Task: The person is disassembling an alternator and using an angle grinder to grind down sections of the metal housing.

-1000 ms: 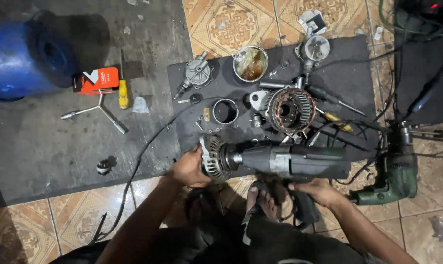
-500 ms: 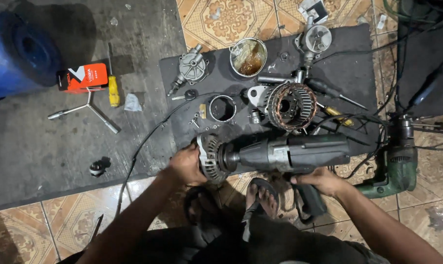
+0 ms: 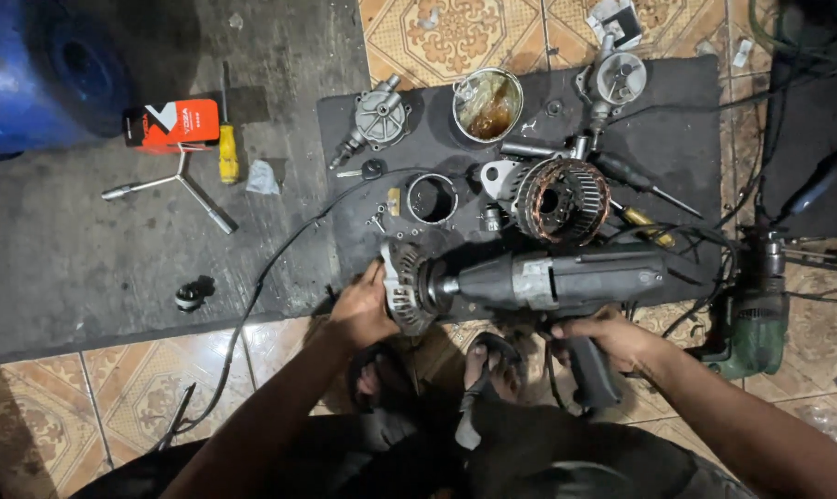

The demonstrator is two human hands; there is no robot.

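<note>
My left hand point(image 3: 365, 310) grips a round finned metal alternator part point(image 3: 404, 285) at the near edge of a black mat point(image 3: 686, 120). My right hand point(image 3: 608, 340) is closed around the pistol handle of a large dark grey impact wrench point(image 3: 557, 277), which lies level with its nose pressed into the centre of that part. Just beyond the tool sits a copper-wound stator ring point(image 3: 559, 199). My sandalled feet are below the tool.
On the mat lie a metal ring point(image 3: 432, 197), a tin of brown fluid point(image 3: 488, 103), two small housings point(image 3: 379, 118), screwdrivers and cables. A green drill point(image 3: 756, 310) lies right. Left are an orange box point(image 3: 171, 123), a Y-shaped wrench point(image 3: 173, 189) and a blue drum point(image 3: 30, 74).
The view has shifted slightly; the wrench and alternator part sit a little further right and nearer me. Both hands keep their grips.
</note>
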